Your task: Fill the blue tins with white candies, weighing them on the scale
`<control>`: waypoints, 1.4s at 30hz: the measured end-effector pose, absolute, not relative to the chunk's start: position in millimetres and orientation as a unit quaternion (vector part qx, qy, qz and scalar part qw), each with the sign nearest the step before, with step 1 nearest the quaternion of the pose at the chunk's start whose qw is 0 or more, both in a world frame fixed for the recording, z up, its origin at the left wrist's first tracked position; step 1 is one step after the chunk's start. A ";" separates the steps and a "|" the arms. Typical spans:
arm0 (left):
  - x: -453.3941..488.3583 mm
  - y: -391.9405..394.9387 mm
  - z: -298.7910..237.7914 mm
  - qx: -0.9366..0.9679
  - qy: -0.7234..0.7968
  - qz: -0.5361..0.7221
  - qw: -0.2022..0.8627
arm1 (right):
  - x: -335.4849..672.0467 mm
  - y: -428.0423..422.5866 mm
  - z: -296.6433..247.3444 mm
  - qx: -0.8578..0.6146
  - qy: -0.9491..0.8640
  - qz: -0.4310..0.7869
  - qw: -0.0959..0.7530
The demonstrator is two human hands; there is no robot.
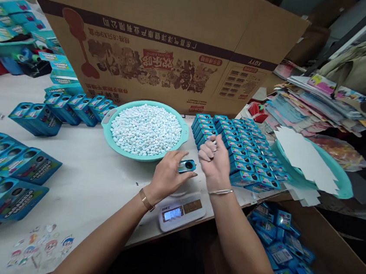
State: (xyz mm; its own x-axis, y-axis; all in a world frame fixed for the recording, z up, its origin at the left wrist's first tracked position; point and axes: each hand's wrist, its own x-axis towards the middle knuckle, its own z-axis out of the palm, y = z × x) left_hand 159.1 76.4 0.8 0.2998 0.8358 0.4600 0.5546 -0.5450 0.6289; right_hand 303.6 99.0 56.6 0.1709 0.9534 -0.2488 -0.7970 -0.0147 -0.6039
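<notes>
My left hand [168,170] grips a small blue candy box [187,166] by its sides, between thumb and fingers. The box's dark round top hole faces up, above the digital scale [183,212] with a lit display. Curled closed, my right hand [214,160] is raised just right of that box, and some white candy [215,144] shows between its fingers. How many pieces it holds is hidden. Behind my left hand stands a turquoise basin [106,124] heaped with small pale candies [146,129].
Rows of small blue boxes [243,150] stand to the right. Larger blue display cartons [28,173] line the left. A big cardboard carton [161,34] walls off the back. Below the table's right edge, a carton holds loose blue boxes [289,248]; another turquoise basin [344,184] bears white card.
</notes>
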 end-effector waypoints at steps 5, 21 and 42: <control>114.2 53.6 16.2 0.710 0.467 0.512 0.126 | 354.3 58.8 57.3 -0.264 -0.095 0.637 0.718; 92.4 30.4 14.5 0.756 0.456 0.467 0.045 | 404.3 -41.9 -33.5 -0.285 -0.033 0.600 0.747; 136.2 46.2 -3.4 0.828 0.410 0.372 -0.090 | 417.8 -42.7 -57.2 -0.257 -0.017 0.594 0.762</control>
State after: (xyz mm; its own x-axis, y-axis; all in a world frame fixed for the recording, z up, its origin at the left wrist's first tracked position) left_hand 136.2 46.2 -3.4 0.3865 0.6122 0.6898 0.7459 -0.6474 0.1566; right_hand 417.8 -42.7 -57.2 0.2928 0.9142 -0.2803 -0.8968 0.1608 -0.4122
